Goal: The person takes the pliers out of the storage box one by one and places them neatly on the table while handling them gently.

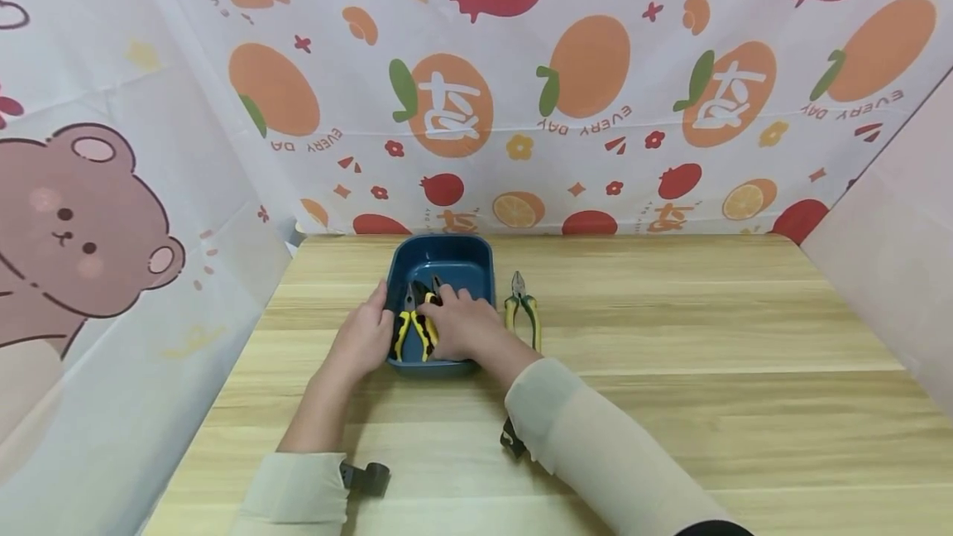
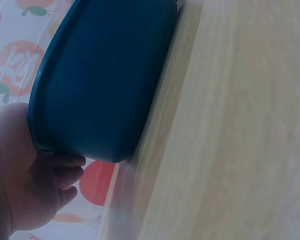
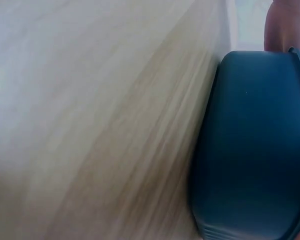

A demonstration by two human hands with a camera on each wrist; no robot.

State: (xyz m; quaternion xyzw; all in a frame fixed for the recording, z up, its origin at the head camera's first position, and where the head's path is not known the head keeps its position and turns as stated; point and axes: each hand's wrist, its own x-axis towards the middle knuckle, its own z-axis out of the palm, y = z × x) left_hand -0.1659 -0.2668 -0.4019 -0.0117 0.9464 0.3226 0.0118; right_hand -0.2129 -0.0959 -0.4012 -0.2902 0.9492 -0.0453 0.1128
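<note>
A deep blue plastic bin (image 1: 439,248) stands on the table. My left hand (image 1: 363,336) holds its left wall; in the left wrist view the fingers (image 2: 67,176) lie along the outside and the thumb is hidden. Inside the bin, yellow-and-black-handled pliers (image 1: 403,336) lie with their nose toward the back. Right beside them my right hand (image 1: 465,325) reaches in and grips another pair of pliers (image 1: 437,280), mostly covered by the hand. Only the bin's outer wall (image 3: 255,140) and part of a hand show in the right wrist view.
Pliers with green-and-yellow handles (image 1: 524,313) lie on the wooden table (image 1: 707,370) just right of the bin. Behind the table hangs a fruit-print cloth (image 1: 514,106); a bear-print cloth (image 1: 112,222) hangs at the left.
</note>
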